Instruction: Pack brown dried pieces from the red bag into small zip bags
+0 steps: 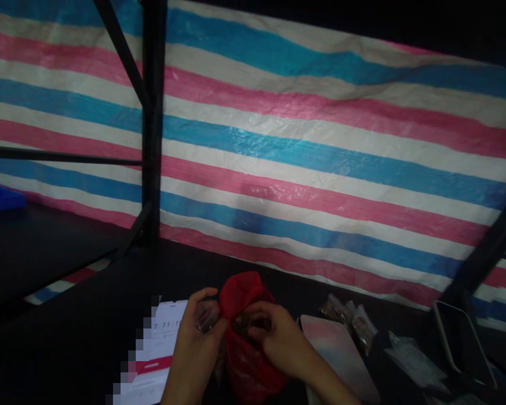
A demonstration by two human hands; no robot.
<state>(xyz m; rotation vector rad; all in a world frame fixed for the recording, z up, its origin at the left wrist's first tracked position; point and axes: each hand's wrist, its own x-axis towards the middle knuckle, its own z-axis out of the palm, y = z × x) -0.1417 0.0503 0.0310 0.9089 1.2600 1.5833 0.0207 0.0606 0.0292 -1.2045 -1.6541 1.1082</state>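
Observation:
A red plastic bag (255, 368) stands open on the dark table, with brown bits (241, 323) showing in its mouth. My left hand (196, 337) is closed at the bag's left rim, and a small clear plastic bag (206, 316) is held between its thumb and fingers. The fingers of my right hand (274, 334) are curled down into the mouth of the red bag by the brown bits. What the right fingertips grip is hidden.
Right of the red bag lies a flat silvery device (337, 354). Beyond it are small clear packets of brown bits (354, 320), clear plastic bags (415, 360) and a phone (464, 343). A bright sheet or screen (158, 343) lies left. Black frame posts (152, 124) stand before striped sheeting (320, 152).

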